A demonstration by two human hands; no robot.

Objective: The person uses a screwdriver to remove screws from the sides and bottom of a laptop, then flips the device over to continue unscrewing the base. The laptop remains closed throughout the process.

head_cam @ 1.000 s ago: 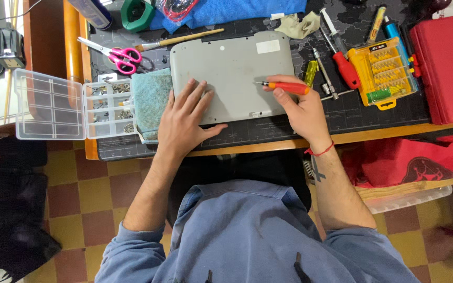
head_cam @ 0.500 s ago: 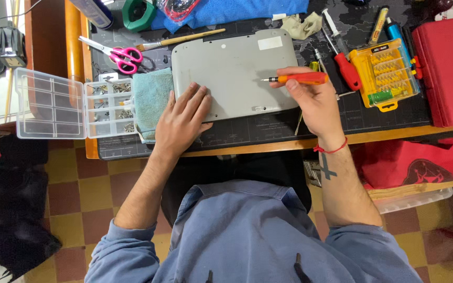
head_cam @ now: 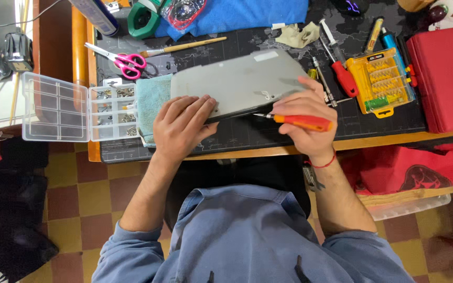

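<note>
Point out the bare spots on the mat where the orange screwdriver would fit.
Bare mat shows below the yellow bit case, right of the right hand. A strip lies between the pink scissors and the wooden brush. Crowded: the tools between the grey device and the bit case.

A grey laptop (head_cam: 242, 84) lies on a black mat (head_cam: 300, 128) printed with a faint map pattern. The screwdriver (head_cam: 302, 122) has an orange handle. Pink-handled scissors (head_cam: 121, 60) lie near the mat's left edge, a yellow bit case (head_cam: 381, 78) and red box (head_cam: 446, 76) towards its right edge.
</note>
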